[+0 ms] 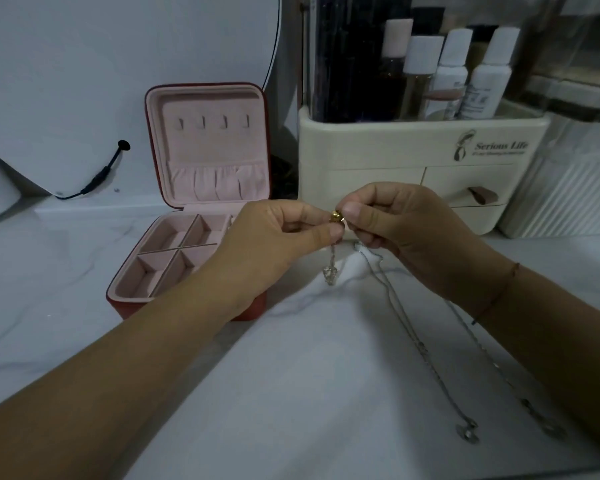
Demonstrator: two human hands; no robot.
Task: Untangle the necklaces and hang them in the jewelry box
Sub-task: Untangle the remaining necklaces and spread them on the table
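The thumb and forefinger of the left hand (278, 237) and of the right hand (406, 226) are pinching a small round gold pendant (336, 215) between them at the centre of the frame, while the remaining fingers are curling in toward the palms. A thin silver chain with a clear crystal drop (329, 271) is hanging from under the left thumb. Two long silver chains (406, 327) are trailing from beneath the right hand across the white marbled tabletop (291, 393) toward the lower right, each ending in a round disc. How they are joined under the fingers cannot be told. Left of centre, partly behind the left wrist, the red square jewelry box with pink lining (219, 150) is standing open, its lid upright and showing a row of four hooks. A cream plastic organiser with drawers (395, 147) is sitting at the upper right.
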